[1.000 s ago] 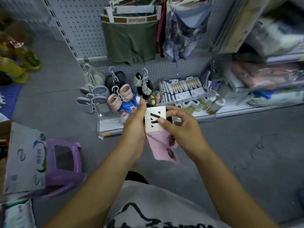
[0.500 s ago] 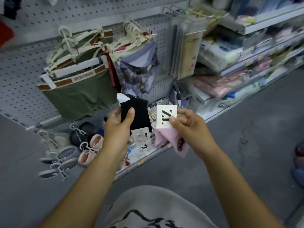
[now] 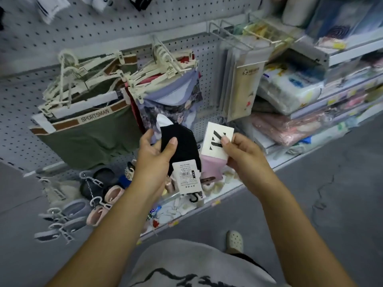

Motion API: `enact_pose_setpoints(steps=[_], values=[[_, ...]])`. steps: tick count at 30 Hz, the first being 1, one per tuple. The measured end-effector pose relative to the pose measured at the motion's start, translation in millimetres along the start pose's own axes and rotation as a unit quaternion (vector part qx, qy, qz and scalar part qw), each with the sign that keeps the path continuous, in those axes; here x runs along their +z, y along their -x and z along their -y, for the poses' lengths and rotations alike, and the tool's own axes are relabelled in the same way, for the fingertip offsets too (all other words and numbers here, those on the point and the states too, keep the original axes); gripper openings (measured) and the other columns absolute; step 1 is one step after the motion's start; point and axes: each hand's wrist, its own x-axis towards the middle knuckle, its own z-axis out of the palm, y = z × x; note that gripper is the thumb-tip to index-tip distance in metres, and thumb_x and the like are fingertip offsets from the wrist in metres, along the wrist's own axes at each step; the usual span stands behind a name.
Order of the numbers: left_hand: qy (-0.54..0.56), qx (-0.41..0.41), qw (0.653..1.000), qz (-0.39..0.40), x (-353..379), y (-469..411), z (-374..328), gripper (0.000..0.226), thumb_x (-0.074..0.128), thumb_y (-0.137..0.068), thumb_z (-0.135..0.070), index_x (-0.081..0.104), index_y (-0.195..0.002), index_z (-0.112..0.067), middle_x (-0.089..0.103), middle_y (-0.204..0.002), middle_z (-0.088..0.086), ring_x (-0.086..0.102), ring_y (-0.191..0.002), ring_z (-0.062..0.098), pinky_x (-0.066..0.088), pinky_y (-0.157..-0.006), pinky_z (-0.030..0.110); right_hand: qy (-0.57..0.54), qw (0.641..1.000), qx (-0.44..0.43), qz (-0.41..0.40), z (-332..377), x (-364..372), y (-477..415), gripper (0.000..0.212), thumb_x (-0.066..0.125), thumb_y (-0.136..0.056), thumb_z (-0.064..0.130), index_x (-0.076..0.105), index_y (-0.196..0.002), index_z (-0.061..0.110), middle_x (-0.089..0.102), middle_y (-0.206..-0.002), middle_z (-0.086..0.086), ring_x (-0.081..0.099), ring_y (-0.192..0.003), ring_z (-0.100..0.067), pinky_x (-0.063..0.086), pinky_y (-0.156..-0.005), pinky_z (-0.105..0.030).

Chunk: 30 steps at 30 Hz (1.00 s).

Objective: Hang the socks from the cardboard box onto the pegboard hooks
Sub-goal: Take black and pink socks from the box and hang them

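Observation:
My left hand (image 3: 154, 160) grips a black pair of socks (image 3: 184, 147) with a white toe and a barcode label (image 3: 186, 177) hanging below. My right hand (image 3: 243, 156) pinches a pink pair of socks (image 3: 211, 166) by its white card label (image 3: 216, 140), thumb on the card's face. Both pairs are held side by side in front of the grey pegboard (image 3: 103, 34). White wire hooks (image 3: 234, 32) stick out of the board at the upper right. The cardboard box is out of view.
Green underwear (image 3: 89, 135) and patterned underwear (image 3: 172, 104) hang on hangers from the pegboard. Slippers (image 3: 70, 212) hang low at the left. Shelves with wrapped packs (image 3: 290, 94) stand at the right. A low shelf edge (image 3: 196, 206) runs below my hands. My foot (image 3: 234, 241) is on the grey floor.
My view has tilted up from the low shelf to the pegboard. My hands split one bundle: the left now holds the black socks, the right keeps the pink ones, and both rose slightly.

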Motion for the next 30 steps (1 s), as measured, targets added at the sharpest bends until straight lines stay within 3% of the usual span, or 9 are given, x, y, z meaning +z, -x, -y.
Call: enact_pose_setpoints(steps=[5, 8, 11, 14, 18, 21, 23, 27, 30], values=[[0.048, 0.015, 0.996, -0.070, 39.1, -6.0, -11.9, 0.076, 0.065, -0.097, -0.009, 0.022, -0.155, -0.032, 0.061, -0.140, -0.007, 0.066, -0.114, 0.005, 0.056, -0.095, 0.033, -0.026, 0.994, 0.032, 0.097, 11.5, -31.2, -40.9, 0.036, 0.060, -0.094, 0.039, 0.069, -0.119, 0.015, 0.066, -0.125, -0.025, 0.062, -0.106, -0.034, 0.045, -0.098, -0.061], [0.086, 0.013, 0.987, -0.134, 60.8, -6.6, -19.3, 0.073, 0.065, -0.097, -0.006, 0.026, -0.151, -0.035, 0.045, -0.155, 0.008, 0.054, -0.132, 0.018, 0.044, -0.112, 0.048, -0.021, 0.990, 0.028, 0.138, 18.8, -59.0, -59.6, 0.034, 0.065, -0.093, 0.045, 0.071, -0.119, 0.024, 0.071, -0.122, -0.013, 0.067, -0.113, -0.030, 0.050, -0.099, -0.051], [0.112, 0.033, 0.980, -0.164, 77.4, -5.1, -18.8, 0.069, 0.064, -0.097, -0.002, 0.030, -0.141, -0.042, 0.043, -0.156, 0.012, 0.047, -0.140, 0.022, 0.038, -0.116, 0.051, -0.018, 0.972, 0.062, 0.225, 25.9, -79.3, -72.5, 0.045, 0.072, -0.088, 0.050, 0.069, -0.123, 0.023, 0.070, -0.126, -0.013, 0.066, -0.118, -0.033, 0.050, -0.101, -0.046], [0.119, 0.058, 0.977, -0.167, 93.1, -1.4, -12.1, 0.057, 0.063, -0.097, -0.001, 0.041, -0.123, -0.047, 0.042, -0.155, 0.011, 0.045, -0.141, 0.025, 0.039, -0.116, 0.052, 0.039, 0.955, 0.077, 0.285, 27.3, -79.1, -80.9, 0.035, 0.065, -0.095, 0.039, 0.068, -0.124, 0.019, 0.070, -0.125, -0.015, 0.066, -0.117, -0.035, 0.049, -0.103, -0.050], [0.087, 0.074, 0.979, -0.172, 109.3, 5.2, -2.7, 0.040, 0.063, -0.098, -0.006, 0.054, -0.122, -0.037, 0.053, -0.147, 0.008, 0.054, -0.134, 0.019, 0.048, -0.107, 0.044, 0.023, 0.952, 0.106, 0.287, 25.8, -73.4, -84.2, 0.028, 0.066, -0.095, 0.030, 0.067, -0.110, 0.006, 0.073, -0.111, -0.022, 0.069, -0.095, -0.031, 0.055, -0.083, -0.041], [0.053, 0.063, 0.987, -0.137, 116.3, 14.9, -0.6, 0.018, 0.059, -0.101, -0.014, 0.072, -0.106, -0.025, 0.071, -0.119, -0.003, 0.069, -0.108, 0.013, 0.058, -0.085, 0.033, 0.021, 0.954, 0.089, 0.285, 26.2, -73.6, -86.8, 0.030, 0.067, -0.093, 0.025, 0.059, -0.106, -0.002, 0.070, -0.106, -0.031, 0.068, -0.087, -0.033, 0.056, -0.074, -0.039], [0.011, 0.055, 0.992, -0.111, 114.8, 24.3, 0.3, 0.021, 0.056, -0.103, -0.027, 0.076, -0.101, -0.030, 0.075, -0.110, -0.006, 0.069, -0.108, 0.017, 0.057, -0.085, 0.034, 0.005, 0.957, 0.083, 0.277, 28.5, -74.4, -89.8, 0.029, 0.067, -0.090, 0.024, 0.059, -0.101, -0.001, 0.068, -0.102, -0.032, 0.069, -0.082, -0.031, 0.058, -0.071, -0.037], [-0.264, 0.143, 0.948, -0.101, 93.9, 38.5, 2.0, 0.024, 0.060, -0.089, -0.058, 0.068, -0.112, -0.055, 0.037, -0.146, -0.024, 0.034, -0.138, -0.004, 0.031, -0.104, 0.021, -0.037, 0.954, 0.096, 0.281, 38.3, -80.6, -98.2, 0.026, 0.068, -0.088, 0.025, 0.061, -0.101, 0.004, 0.074, -0.095, -0.019, 0.072, -0.078, -0.024, 0.060, -0.065, -0.032], [-0.311, 0.189, 0.930, -0.042, 85.9, 39.2, -2.9, 0.039, 0.072, -0.078, -0.055, 0.068, -0.117, -0.054, 0.032, -0.149, -0.029, 0.032, -0.139, -0.002, 0.029, -0.104, 0.021, -0.036, 0.945, 0.121, 0.300, 44.7, -83.1, -104.6, 0.021, 0.068, -0.088, 0.026, 0.064, -0.094, 0.007, 0.074, -0.094, -0.016, 0.072, -0.076, -0.022, 0.059, -0.063, -0.030]])
